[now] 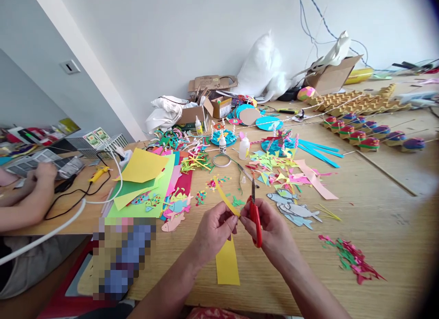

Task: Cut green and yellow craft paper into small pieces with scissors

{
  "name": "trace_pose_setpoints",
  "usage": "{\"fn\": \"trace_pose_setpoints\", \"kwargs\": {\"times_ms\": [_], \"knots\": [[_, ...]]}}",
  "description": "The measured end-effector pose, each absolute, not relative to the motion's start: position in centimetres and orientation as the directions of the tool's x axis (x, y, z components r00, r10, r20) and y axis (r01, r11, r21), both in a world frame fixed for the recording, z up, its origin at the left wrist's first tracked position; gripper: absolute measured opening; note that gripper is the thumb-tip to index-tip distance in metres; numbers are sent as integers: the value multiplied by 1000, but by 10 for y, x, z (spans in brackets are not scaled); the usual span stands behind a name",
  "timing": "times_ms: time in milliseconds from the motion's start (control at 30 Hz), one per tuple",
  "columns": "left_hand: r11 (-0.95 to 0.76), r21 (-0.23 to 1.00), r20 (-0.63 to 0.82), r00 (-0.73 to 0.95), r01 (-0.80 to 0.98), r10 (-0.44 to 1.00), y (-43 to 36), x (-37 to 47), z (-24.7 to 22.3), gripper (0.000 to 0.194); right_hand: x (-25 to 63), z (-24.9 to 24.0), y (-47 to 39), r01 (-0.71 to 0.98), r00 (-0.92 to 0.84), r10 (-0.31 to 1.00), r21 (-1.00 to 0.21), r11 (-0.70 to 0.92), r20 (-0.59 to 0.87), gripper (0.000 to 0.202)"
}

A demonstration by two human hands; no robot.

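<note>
Nearest the person, a wider yellow piece (227,268) of paper lies below the grips on the wooden tabletop (377,209), its upper end hidden behind the fingers, so whether it touches them cannot be told. Off to the right of the grips is a scatter of red and green scraps (356,259). Just beyond the wider piece, the 2 bare hands meet: the left grip (214,227) pinches the near end of 1 narrow yellow strip (223,197) between thumb and fingers, and the right grip (269,223) brings its fingertips to the same end while closed around red-handled scissors (255,220). From that pinch the strip's long axis runs forward and slightly left, leaning over the left grip's side, so the left hand is the nearer to most of its length. The strip is plain, matt yellow, slim and gently curved, its far end free. The scissors stand beside it with the handles in the right palm, the tip pointing forward. Farther out, coloured paper fish (178,205) lie left of the left grip and grey-blue fish cutouts (300,211) right of the right grip. Beyond the grips stand 2 small bottles (244,147), and farthest off, against the wall, a bulky white bag (262,62).
</note>
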State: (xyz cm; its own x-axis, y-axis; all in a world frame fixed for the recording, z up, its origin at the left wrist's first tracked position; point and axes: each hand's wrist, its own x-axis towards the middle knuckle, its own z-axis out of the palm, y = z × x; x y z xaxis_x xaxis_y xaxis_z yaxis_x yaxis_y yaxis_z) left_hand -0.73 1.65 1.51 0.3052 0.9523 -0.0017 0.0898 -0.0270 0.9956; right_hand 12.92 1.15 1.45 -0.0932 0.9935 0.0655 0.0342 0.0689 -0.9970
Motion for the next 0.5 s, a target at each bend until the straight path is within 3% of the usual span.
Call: {"fn": "trace_pose_setpoints", "kwargs": {"times_ms": [167,500], "knots": [[-17,996,-11,300,89,954,18,-10,15,14,132,18,11,110,-113,990,-989,101,89,16],[26,993,1,225,-115,974,22,-16,27,15,144,11,-8,534,-304,951,-819,210,46,26]]}}
